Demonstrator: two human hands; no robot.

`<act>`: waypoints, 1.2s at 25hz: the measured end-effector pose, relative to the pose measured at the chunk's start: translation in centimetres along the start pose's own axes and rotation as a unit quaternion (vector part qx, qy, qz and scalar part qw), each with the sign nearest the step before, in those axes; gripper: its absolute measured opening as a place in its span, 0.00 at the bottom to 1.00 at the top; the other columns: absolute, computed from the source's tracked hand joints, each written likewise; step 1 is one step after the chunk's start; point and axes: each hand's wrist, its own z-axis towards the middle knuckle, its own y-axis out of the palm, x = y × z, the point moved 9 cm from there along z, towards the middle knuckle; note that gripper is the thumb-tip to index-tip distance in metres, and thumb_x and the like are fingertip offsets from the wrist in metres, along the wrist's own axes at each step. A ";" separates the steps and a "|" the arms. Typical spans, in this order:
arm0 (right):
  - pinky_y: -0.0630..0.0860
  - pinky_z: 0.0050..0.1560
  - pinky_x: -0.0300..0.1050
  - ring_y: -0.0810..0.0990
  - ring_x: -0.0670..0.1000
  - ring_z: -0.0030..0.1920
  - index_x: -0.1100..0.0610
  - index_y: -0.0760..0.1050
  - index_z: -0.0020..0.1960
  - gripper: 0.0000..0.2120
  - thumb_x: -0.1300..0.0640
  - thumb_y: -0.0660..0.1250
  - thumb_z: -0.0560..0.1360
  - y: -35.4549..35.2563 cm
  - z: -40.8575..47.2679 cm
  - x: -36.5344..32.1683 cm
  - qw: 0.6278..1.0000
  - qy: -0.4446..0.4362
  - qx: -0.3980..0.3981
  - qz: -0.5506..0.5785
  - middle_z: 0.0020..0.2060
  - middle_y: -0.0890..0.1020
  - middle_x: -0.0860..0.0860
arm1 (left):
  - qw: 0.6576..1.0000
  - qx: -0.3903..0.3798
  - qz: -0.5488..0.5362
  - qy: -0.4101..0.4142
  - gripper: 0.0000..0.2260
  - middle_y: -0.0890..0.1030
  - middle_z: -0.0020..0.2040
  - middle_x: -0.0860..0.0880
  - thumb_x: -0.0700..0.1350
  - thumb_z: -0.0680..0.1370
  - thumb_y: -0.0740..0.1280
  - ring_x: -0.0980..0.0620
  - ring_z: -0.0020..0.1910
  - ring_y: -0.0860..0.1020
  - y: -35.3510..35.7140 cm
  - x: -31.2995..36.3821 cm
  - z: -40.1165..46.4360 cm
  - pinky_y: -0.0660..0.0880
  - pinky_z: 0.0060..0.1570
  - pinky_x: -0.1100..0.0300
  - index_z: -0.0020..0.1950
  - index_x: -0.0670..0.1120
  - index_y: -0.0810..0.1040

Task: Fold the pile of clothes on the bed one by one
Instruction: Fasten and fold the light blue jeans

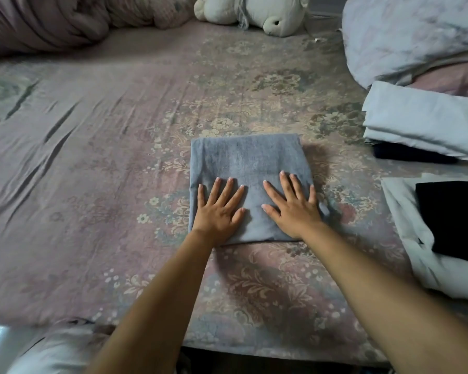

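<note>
Head view shows both hands, left hand [219, 209] and right hand [292, 206], spread flat on the folded grey garment [247, 168], with folded clothes [422, 122] stacked right and more clothes [405, 238] seemingly left.

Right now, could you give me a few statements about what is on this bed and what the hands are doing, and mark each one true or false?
1. Both hands lie flat on the folded grey cloth. True: left hand and right hand press it with straight fingers.
2. The grey cloth is crumpled in a heap. False: it is a neat folded rectangle.
3. A stuffed toy lies at the far end of the bed. True.
4. The black garment lies to the person's left. False: it is on the right, on pale cloth.
</note>
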 end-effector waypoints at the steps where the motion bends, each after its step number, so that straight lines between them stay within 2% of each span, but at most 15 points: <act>1: 0.32 0.70 0.66 0.29 0.53 0.74 0.40 0.31 0.74 0.31 0.32 0.37 0.75 -0.3 -0.4 -0.1 1.000 -0.009 -0.006 -0.009 0.74 0.29 0.50 | 1.000 -0.014 0.013 0.004 0.36 0.41 0.78 0.52 0.69 0.70 0.29 0.47 0.77 0.40 0.1 0.1 -0.6 0.35 0.71 0.38 0.76 0.58 0.40; 2: 0.31 0.69 0.65 0.28 0.54 0.73 0.42 0.29 0.73 0.35 0.29 0.33 0.72 -0.2 -0.9 -0.2 0.999 -0.036 -0.003 -0.030 0.73 0.29 0.52 | 1.000 -0.009 0.018 0.021 0.39 0.40 0.77 0.51 0.72 0.68 0.28 0.48 0.77 0.40 0.1 0.5 -1.5 0.37 0.71 0.37 0.76 0.57 0.39; 4: 0.34 0.71 0.65 0.35 0.57 0.75 0.47 0.28 0.73 0.45 0.24 0.27 0.63 0.4 -2.6 -0.8 0.988 -0.118 0.037 -0.089 0.75 0.35 0.57 | 0.996 0.038 0.029 0.074 0.44 0.52 0.77 0.45 0.77 0.69 0.39 0.45 0.76 0.51 -0.2 1.1 -3.9 0.48 0.71 0.35 0.78 0.52 0.48; 5: 0.40 0.72 0.64 0.44 0.59 0.77 0.49 0.34 0.76 0.49 0.22 0.30 0.63 0.4 -3.3 -0.8 0.979 -0.153 0.075 -0.116 0.77 0.44 0.60 | 0.993 0.061 0.038 0.093 0.44 0.60 0.75 0.42 0.76 0.69 0.47 0.43 0.74 0.59 -0.4 0.9 -4.7 0.55 0.69 0.34 0.77 0.49 0.54; 6: 0.48 0.71 0.63 0.56 0.60 0.75 0.52 0.44 0.77 0.48 0.22 0.39 0.67 0.1 -3.9 -0.5 0.969 -0.173 0.119 -0.132 0.75 0.55 0.62 | 0.990 0.081 0.042 0.109 0.41 0.66 0.73 0.41 0.72 0.70 0.52 0.41 0.72 0.65 -0.7 0.4 -4.9 0.62 0.66 0.34 0.75 0.46 0.58; 8: 0.65 0.66 0.62 0.72 0.62 0.66 0.57 0.63 0.73 0.38 0.34 0.61 0.71 -0.1 -4.1 0.3 0.946 -0.206 0.180 -0.174 0.67 0.71 0.63 | 0.984 0.110 0.064 0.128 0.30 0.75 0.66 0.40 0.57 0.73 0.56 0.41 0.64 0.75 -1.5 -0.1 -4.7 0.74 0.55 0.37 0.71 0.42 0.63; 9: 0.71 0.62 0.60 0.76 0.62 0.62 0.60 0.68 0.69 0.30 0.44 0.64 0.73 -0.1 -4.1 0.4 0.930 -0.224 0.210 -0.200 0.63 0.75 0.64 | 0.981 0.120 0.079 0.133 0.26 0.77 0.63 0.39 0.49 0.73 0.55 0.41 0.60 0.77 -2.0 0.1 -4.3 0.77 0.50 0.40 0.69 0.40 0.65; 11: 0.77 0.55 0.56 0.80 0.62 0.55 0.64 0.75 0.62 0.19 0.60 0.57 0.74 -1.0 -4.3 0.5 0.913 -0.226 0.252 -0.228 0.56 0.79 0.65 | 0.978 0.121 0.105 0.134 0.22 0.80 0.56 0.37 0.41 0.71 0.56 0.39 0.54 0.81 -2.4 0.5 -3.6 0.80 0.44 0.46 0.64 0.38 0.70; 14: 0.81 0.41 0.51 0.83 0.60 0.43 0.64 0.79 0.47 0.14 0.67 0.57 0.69 -3.0 -4.5 0.3 0.925 -0.219 0.248 -0.189 0.43 0.83 0.62 | 0.974 0.099 0.150 0.135 0.16 0.81 0.41 0.40 0.36 0.62 0.71 0.41 0.40 0.82 -3.6 1.4 -3.4 0.79 0.32 0.55 0.48 0.37 0.78; 16: 0.80 0.38 0.51 0.82 0.60 0.41 0.62 0.77 0.47 0.12 0.70 0.60 0.67 -6.3 -4.0 0.8 0.957 -0.209 0.175 -0.101 0.41 0.81 0.60 | 0.976 0.119 0.131 0.125 0.12 0.80 0.34 0.44 0.34 0.58 0.74 0.44 0.32 0.81 -7.5 1.1 -2.7 0.74 0.25 0.60 0.40 0.40 0.80; 19: 0.73 0.40 0.48 0.79 0.60 0.45 0.57 0.74 0.51 0.11 0.67 0.62 0.70 -14.8 -3.2 2.3 0.975 -0.159 0.141 -0.057 0.46 0.80 0.58 | 0.988 0.114 0.083 0.056 0.09 0.81 0.45 0.44 0.35 0.70 0.67 0.42 0.45 0.82 -15.8 -0.3 -0.3 0.74 0.37 0.55 0.49 0.42 0.79; 21: 0.68 0.38 0.48 0.77 0.59 0.43 0.57 0.72 0.42 0.07 0.67 0.62 0.70 -22.3 -3.3 2.9 0.982 -0.126 0.136 -0.028 0.43 0.79 0.58 | 0.989 0.119 0.088 0.032 0.10 0.81 0.50 0.44 0.38 0.73 0.64 0.42 0.50 0.80 -22.5 -1.1 1.8 0.74 0.44 0.55 0.52 0.44 0.79; 25: 0.74 0.37 0.48 0.77 0.57 0.37 0.56 0.73 0.35 0.06 0.67 0.66 0.66 -35.2 -5.0 4.1 0.971 -0.090 0.199 0.100 0.33 0.77 0.57 | 0.996 0.090 0.010 -0.003 0.09 0.82 0.43 0.40 0.38 0.69 0.69 0.46 0.44 0.79 -33.7 -1.3 3.7 0.69 0.38 0.58 0.47 0.37 0.80; 28: 0.74 0.36 0.48 0.78 0.58 0.37 0.57 0.74 0.35 0.04 0.64 0.68 0.65 -36.7 -5.6 4.0 0.982 -0.077 0.171 0.035 0.34 0.79 0.57 | 0.997 0.027 0.078 -0.001 0.10 0.82 0.45 0.41 0.39 0.70 0.70 0.51 0.44 0.78 -35.0 0.5 3.6 0.63 0.31 0.67 0.49 0.38 0.81; 30: 0.72 0.37 0.47 0.77 0.58 0.39 0.57 0.77 0.39 0.04 0.64 0.66 0.66 -37.4 -6.0 4.5 0.977 -0.066 0.198 0.053 0.36 0.79 0.55 | 0.994 0.070 0.082 -0.010 0.08 0.82 0.48 0.41 0.39 0.71 0.68 0.49 0.44 0.78 -35.9 0.8 3.7 0.68 0.34 0.63 0.49 0.41 0.80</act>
